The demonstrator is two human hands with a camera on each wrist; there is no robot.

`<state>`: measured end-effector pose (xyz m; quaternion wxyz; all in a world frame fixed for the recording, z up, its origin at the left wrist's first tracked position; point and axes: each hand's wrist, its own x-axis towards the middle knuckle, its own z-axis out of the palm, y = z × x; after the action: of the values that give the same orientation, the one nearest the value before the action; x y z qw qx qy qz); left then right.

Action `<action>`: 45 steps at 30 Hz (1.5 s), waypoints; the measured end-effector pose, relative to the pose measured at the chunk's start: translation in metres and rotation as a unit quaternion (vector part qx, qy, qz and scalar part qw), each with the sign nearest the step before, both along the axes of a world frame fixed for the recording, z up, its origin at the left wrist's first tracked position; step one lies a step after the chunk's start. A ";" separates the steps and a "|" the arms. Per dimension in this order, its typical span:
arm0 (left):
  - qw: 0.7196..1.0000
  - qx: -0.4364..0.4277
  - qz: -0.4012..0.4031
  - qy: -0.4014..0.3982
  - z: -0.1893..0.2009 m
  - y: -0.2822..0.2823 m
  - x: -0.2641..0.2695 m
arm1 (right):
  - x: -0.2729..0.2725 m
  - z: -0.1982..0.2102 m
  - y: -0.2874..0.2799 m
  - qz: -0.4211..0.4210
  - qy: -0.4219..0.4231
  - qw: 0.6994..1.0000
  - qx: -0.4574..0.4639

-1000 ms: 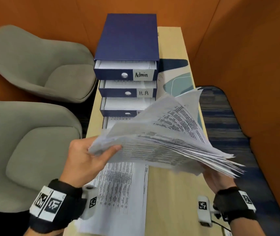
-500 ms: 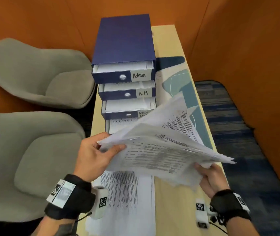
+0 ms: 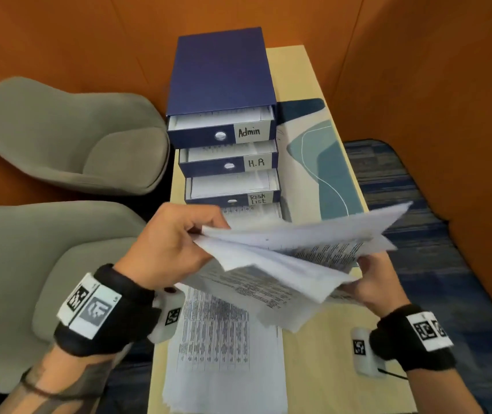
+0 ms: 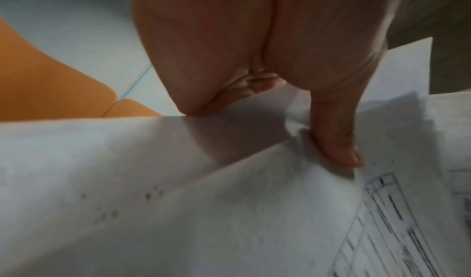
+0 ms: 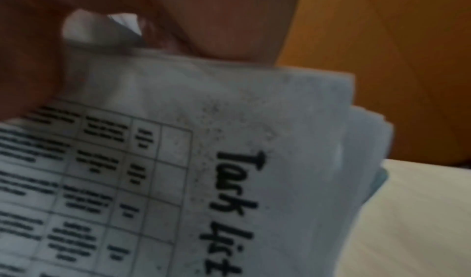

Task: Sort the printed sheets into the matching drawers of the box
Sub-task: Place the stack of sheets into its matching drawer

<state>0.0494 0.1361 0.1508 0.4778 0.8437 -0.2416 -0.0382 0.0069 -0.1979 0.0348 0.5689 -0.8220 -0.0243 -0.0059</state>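
Observation:
A navy drawer box (image 3: 221, 67) stands on the pale table (image 3: 304, 70). Its drawers are pulled part way out: Admin (image 3: 222, 135), H.R (image 3: 229, 165), Task List (image 3: 232, 200), and a lower one holding a printed sheet. Both hands hold a fanned stack of printed sheets (image 3: 292, 258) above the table in front of the box. My left hand (image 3: 176, 243) pinches the top sheets at the left corner. My right hand (image 3: 373, 279) grips the stack's right edge from below. The right wrist view shows a sheet headed "Task List" (image 5: 229, 200). Another printed sheet (image 3: 221, 348) lies flat on the table.
Two grey armchairs (image 3: 68, 135) (image 3: 29, 264) stand left of the table. A teal and cream mat (image 3: 325, 162) lies right of the box. Orange walls close in behind and to the right. Blue patterned carpet (image 3: 418, 222) shows at right.
The stack has come down and flattened. My left hand moved up and right along its corner and now lifts the top sheets apart. The camera has drawn closer to the box.

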 end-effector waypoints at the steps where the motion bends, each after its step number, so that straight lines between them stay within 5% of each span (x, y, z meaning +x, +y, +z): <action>1: 1.000 -0.013 0.000 -0.001 0.004 0.001 0.004 | 0.004 0.005 0.004 0.014 0.007 0.999 0.033; 6: 0.987 -0.104 0.070 0.097 -0.004 0.018 0.019 | 0.010 0.004 0.008 -0.036 0.036 0.993 0.102; 12: 0.971 -0.068 0.135 0.184 -0.057 0.040 0.015 | 0.003 -0.006 0.001 -0.090 0.099 0.971 0.197; 14: 0.962 -0.135 0.136 0.194 -0.078 0.039 0.008 | 0.000 -0.009 -0.001 -0.092 0.111 0.968 0.205; 17: 0.888 -0.347 0.130 0.273 -0.105 0.036 0.003 | -0.002 -0.012 -0.001 -0.108 0.129 0.946 0.277; 18: 0.879 -0.351 0.130 0.294 -0.112 0.034 0.002 | -0.003 -0.010 0.000 -0.108 0.134 0.939 0.298; 23: 0.943 -0.157 0.101 0.276 -0.111 0.018 0.002 | -0.004 -0.004 -0.002 -0.102 0.149 0.930 0.319; 31: 0.963 -0.004 -0.041 0.268 -0.076 0.019 0.009 | -0.005 -0.003 0.003 -0.100 0.159 0.899 0.395; 39: 0.971 0.019 -0.083 0.224 -0.053 -0.003 0.003 | -0.020 -0.061 0.026 -0.092 0.209 0.862 0.453; 45: 0.978 0.019 -0.125 0.166 -0.039 -0.010 -0.017 | -0.033 -0.100 0.059 -0.106 0.244 0.766 0.585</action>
<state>0.0323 0.1258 0.1115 0.4866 0.7976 -0.2619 -0.2417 -0.0258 -0.1390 -0.0648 0.9221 -0.3005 0.2113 0.1218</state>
